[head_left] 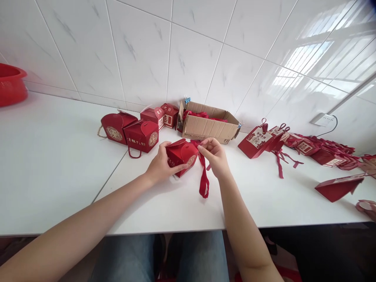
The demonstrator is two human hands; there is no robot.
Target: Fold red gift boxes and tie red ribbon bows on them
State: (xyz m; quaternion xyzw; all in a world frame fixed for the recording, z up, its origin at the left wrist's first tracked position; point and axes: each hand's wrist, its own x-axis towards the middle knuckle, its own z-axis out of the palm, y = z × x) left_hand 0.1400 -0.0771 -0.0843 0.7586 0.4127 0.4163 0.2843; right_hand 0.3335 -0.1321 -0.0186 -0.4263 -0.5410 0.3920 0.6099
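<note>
My left hand (162, 166) grips the left side of a small red gift box (179, 153) with gold print, its thumb across the front. The box is tilted above the white table. At its right side, my right hand (214, 154) pinches a red ribbon (203, 184) between thumb and fingers. The ribbon's looped end hangs down onto the table. Where the ribbon meets the box is partly hidden by my fingers.
Behind stands a cardboard tray (208, 124) of red ribbons, clipped at its ends. Red boxes (141, 135) stand to the left; ribboned boxes (256, 141) and a pile (320, 150) lie right. A red basin (12, 85) is far left. Another person's hand (367, 207) shows at the right edge.
</note>
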